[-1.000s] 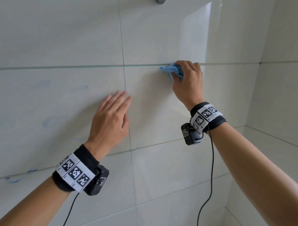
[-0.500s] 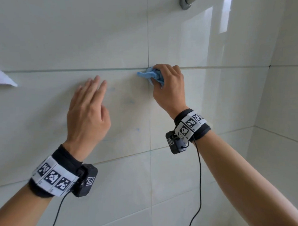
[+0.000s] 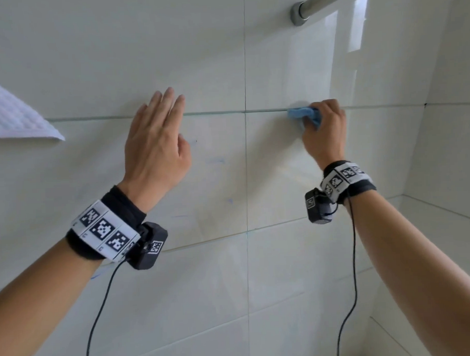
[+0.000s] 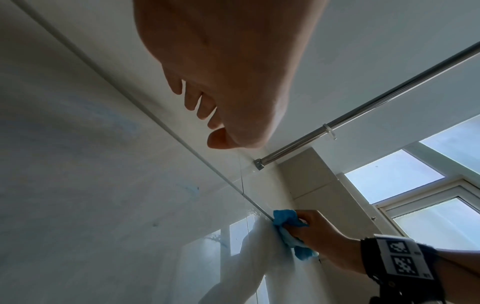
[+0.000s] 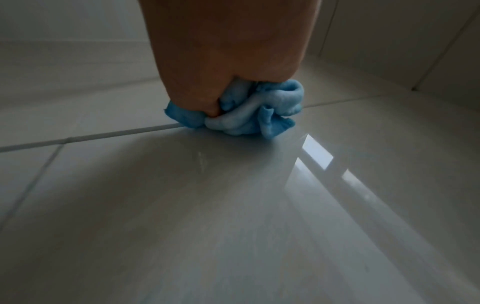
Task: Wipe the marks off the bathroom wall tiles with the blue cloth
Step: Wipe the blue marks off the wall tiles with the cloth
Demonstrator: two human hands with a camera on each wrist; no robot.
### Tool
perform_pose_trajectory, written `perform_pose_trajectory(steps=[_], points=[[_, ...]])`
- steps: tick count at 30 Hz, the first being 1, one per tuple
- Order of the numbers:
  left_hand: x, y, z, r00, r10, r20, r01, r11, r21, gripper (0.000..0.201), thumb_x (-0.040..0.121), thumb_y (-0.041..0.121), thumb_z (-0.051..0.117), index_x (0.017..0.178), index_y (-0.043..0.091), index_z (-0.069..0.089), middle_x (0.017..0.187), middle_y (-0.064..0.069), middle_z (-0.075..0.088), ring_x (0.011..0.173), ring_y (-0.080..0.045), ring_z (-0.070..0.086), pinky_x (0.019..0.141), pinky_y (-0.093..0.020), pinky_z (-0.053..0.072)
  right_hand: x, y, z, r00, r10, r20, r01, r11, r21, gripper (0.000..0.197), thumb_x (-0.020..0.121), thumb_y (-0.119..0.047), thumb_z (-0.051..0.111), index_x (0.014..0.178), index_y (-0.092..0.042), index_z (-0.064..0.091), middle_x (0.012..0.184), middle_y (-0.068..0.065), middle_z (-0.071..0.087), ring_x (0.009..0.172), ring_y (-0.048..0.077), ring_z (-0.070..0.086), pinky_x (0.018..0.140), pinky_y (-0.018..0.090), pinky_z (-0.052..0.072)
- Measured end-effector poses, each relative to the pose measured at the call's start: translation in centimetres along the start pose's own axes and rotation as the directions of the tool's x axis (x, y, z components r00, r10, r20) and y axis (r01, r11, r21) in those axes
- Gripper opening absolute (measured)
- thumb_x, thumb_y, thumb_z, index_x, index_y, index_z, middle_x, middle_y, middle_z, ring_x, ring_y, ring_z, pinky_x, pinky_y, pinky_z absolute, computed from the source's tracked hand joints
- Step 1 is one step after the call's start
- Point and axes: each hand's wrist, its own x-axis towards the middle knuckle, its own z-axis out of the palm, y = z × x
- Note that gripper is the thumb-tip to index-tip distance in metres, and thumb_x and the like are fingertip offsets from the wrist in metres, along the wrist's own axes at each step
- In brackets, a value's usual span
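My right hand (image 3: pixel 323 128) grips a bunched blue cloth (image 3: pixel 304 115) and presses it against the pale wall tiles on a horizontal grout line (image 3: pixel 215 113). The right wrist view shows the crumpled blue cloth (image 5: pixel 249 111) squeezed under my fingers on that line, and the left wrist view shows the blue cloth (image 4: pixel 288 228) from the side. My left hand (image 3: pixel 157 143) is held flat with straight fingers at the wall, left of the vertical grout line, holding nothing. Faint blue marks (image 3: pixel 214 160) and a small one (image 3: pixel 231 201) lie on the tile between the hands.
A metal rail (image 3: pixel 317 2) is fixed to the wall above my right hand. A white textured towel (image 3: pixel 13 117) hangs at the far left. The wall corner (image 3: pixel 424 105) lies just right of the cloth. A window (image 4: pixel 420 185) appears in the left wrist view.
The view has shifted left, bringing the white towel in. My right hand with the cloth stays on the grout line, now further right of the vertical joint. My left hand has risen higher up the wall.
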Motion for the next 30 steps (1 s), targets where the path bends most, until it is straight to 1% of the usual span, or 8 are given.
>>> perform_pose_trajectory(steps=[4,10,13,16,20,23,26,30], points=[[1.3,0.1,0.2,0.999,-0.028,0.045,0.026,0.999,0.041,0.068,0.095,0.013,0.051,0.16,0.004,0.035,0.169,-0.018,0.03,0.157,-0.035,0.026,0.128,-0.051,0.023,0.1,-1.9,0.8,0.999,0.026,0.023,-0.026,0.999,-0.032,0.014,0.091,-0.01,0.065,0.103,-0.006,0.071,0.113,0.008,0.061,0.101,0.033,0.052,0.086,0.049,0.048],[1.7,-0.3,0.9,0.995,-0.06,0.077,0.053,0.995,0.088,0.067,0.096,0.012,0.051,0.16,0.001,0.033,0.169,-0.02,0.029,0.158,-0.036,0.024,0.129,-0.049,0.02,-1.3,-6.2,1.7,0.921,-0.337,0.195,0.335,0.941,0.048,0.018,0.092,-0.007,0.068,0.109,-0.009,0.073,0.111,0.005,0.062,0.097,0.031,0.053,0.082,0.045,0.05],[1.7,-0.6,0.7,0.994,-0.053,0.092,0.043,0.994,0.104,0.068,0.095,0.015,0.046,0.16,0.002,0.032,0.17,-0.018,0.027,0.157,-0.036,0.024,0.128,-0.051,0.022,-0.1,-3.0,0.6,0.938,-0.301,0.172,0.306,0.952,-0.004,0.02,0.091,-0.007,0.066,0.109,-0.01,0.073,0.111,0.005,0.063,0.097,0.032,0.053,0.082,0.049,0.05],[1.5,-0.9,0.5,0.993,-0.082,0.089,0.072,0.991,0.111,0.068,0.096,0.012,0.047,0.162,0.005,0.03,0.172,-0.017,0.022,0.158,-0.037,0.021,0.128,-0.052,0.022,-0.5,-0.6,0.6,0.989,-0.141,0.053,0.14,0.99,0.022,0.019,0.089,-0.008,0.065,0.106,-0.012,0.073,0.11,0.003,0.063,0.097,0.033,0.053,0.081,0.052,0.049],[1.2,-1.0,0.1,0.988,-0.105,0.113,0.091,0.988,0.124,0.068,0.1,0.008,0.046,0.164,0.009,0.026,0.174,-0.012,0.018,0.161,-0.033,0.015,0.129,-0.051,0.02,-0.2,-3.2,1.9,0.998,0.056,-0.01,-0.056,0.998,0.005,0.017,0.084,-0.002,0.058,0.092,-0.008,0.07,0.105,0.006,0.064,0.096,0.035,0.053,0.081,0.054,0.048],[1.1,-1.1,-0.2,0.983,-0.123,0.139,0.104,0.985,0.141,0.068,0.1,0.006,0.044,0.165,0.012,0.024,0.175,-0.008,0.016,0.161,-0.03,0.014,0.128,-0.051,0.019,-3.0,-7.4,3.4,0.985,-0.167,0.037,0.165,0.984,0.067,0.022,0.077,0.003,0.058,0.092,-0.007,0.07,0.102,0.009,0.064,0.091,0.038,0.054,0.075,0.048,0.047],[1.0,-1.1,-0.4,0.982,-0.12,0.143,0.101,0.986,0.13,0.069,0.099,0.005,0.045,0.165,0.011,0.026,0.174,-0.008,0.017,0.161,-0.029,0.015,0.126,-0.051,0.02,-3.5,-8.9,3.5,0.916,-0.387,0.11,0.385,0.922,0.038,0.025,0.08,-0.001,0.056,0.098,-0.01,0.071,0.104,0.006,0.064,0.092,0.036,0.054,0.075,0.043,0.045],[0.8,-1.6,-1.2,0.975,-0.116,0.188,0.09,0.986,0.14,0.069,0.1,0.009,0.044,0.166,0.012,0.023,0.175,-0.006,0.015,0.161,-0.028,0.013,0.127,-0.051,0.019,-1.8,-5.0,2.0,0.958,-0.268,0.106,0.278,0.957,-0.089,0.028,0.081,-0.004,0.053,0.1,-0.013,0.071,0.107,0.003,0.065,0.096,0.037,0.055,0.078,0.051,0.048]])
